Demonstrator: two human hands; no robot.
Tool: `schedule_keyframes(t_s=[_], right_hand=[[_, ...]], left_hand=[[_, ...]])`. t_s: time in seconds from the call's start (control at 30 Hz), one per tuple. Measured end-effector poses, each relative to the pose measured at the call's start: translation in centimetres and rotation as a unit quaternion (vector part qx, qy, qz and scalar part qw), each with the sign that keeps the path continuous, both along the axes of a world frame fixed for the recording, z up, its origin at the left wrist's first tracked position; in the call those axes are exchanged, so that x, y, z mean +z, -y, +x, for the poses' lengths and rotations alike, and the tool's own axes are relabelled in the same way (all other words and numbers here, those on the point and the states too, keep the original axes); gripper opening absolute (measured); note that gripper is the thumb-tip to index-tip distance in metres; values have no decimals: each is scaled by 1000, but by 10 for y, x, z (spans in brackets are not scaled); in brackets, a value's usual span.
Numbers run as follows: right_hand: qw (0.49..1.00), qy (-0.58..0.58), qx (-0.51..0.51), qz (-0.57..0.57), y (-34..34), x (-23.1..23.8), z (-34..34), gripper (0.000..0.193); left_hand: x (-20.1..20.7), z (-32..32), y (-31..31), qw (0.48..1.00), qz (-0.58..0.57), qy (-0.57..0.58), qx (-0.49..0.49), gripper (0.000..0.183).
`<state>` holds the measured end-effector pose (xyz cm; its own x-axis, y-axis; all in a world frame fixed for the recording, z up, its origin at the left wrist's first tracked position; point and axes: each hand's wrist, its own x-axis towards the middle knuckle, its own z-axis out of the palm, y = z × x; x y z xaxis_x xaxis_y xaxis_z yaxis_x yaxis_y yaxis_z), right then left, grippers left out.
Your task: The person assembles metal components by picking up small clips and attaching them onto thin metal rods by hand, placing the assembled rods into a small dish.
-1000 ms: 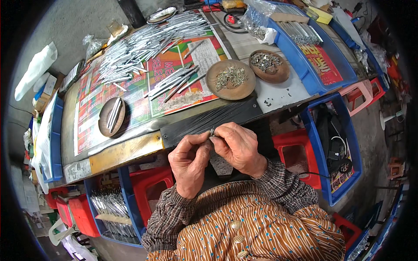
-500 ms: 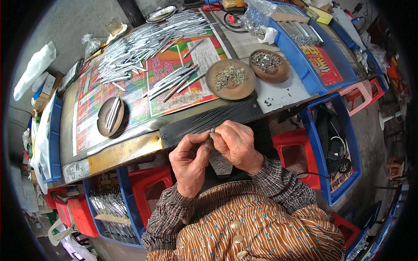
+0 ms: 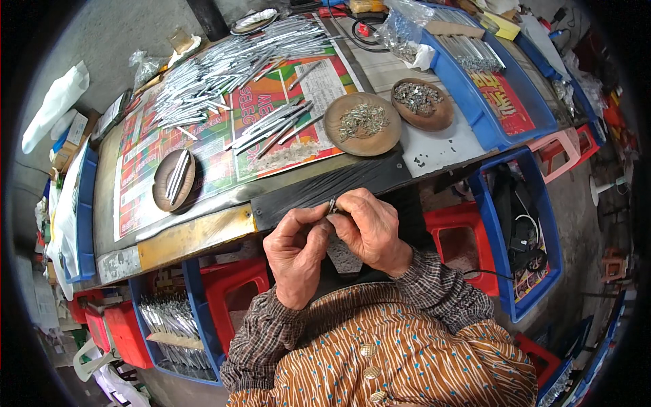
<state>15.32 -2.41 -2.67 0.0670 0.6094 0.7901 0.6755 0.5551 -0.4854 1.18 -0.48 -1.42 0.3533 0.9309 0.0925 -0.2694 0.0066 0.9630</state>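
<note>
"Grip closed on both sides?"

"Yes, from the head view: the left hand point(image 3: 296, 251) has its thumb and forefinger drawn together, and so does the right hand point(image 3: 373, 230). Their fingertips meet around one small metal piece point(image 3: 332, 205), and only its tip shows; the rest is hidden by the fingers."

"Where is that piece, exactly?"

"Held up between the two hands, in front of the near edge of the table point(image 3: 285, 205), roughly midway along the black strip."

"What lies closest beyond the hands?"

"A round wooden dish point(image 3: 384, 142) of small brass-coloured pieces point(image 3: 363, 122). Just right of it sits a second brown dish point(image 3: 434, 122) with darker grey bits point(image 3: 415, 98)."

"And over to the left?"

"An oval dish point(image 3: 160, 193) holding a few pale metal rods point(image 3: 178, 178). Behind, a colourful printed sheet point(image 3: 139, 197) carries a loose bundle of rods point(image 3: 274, 126) and a far bigger heap point(image 3: 224, 76)."

"Anything on the right?"

"A blue tray point(image 3: 479, 117) on the table, with more metal rods point(image 3: 478, 54) at its far end, and a red stool point(image 3: 483, 230) below."
</note>
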Motion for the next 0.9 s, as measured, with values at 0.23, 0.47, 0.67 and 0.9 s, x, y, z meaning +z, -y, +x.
schedule_keyframes(t_s=[0.23, 0.47, 0.67, 0.9], right_hand=[[996, -42, 45, -68, 2, 3, 9, 14], [961, -182, 69, -199, 13, 18, 6, 32], [950, -206, 21, -234, 4, 29, 14, 41], [969, -107, 90, -203, 9, 17, 4, 44]], left_hand=[[1, 1, 0, 1000, -3, -9, -1, 16], [5, -1, 0, 999, -30, -19, -12, 19], [11, -2, 3, 998, -6, -55, -6, 20], [11, -6, 2, 999, 16, -44, -9, 19]])
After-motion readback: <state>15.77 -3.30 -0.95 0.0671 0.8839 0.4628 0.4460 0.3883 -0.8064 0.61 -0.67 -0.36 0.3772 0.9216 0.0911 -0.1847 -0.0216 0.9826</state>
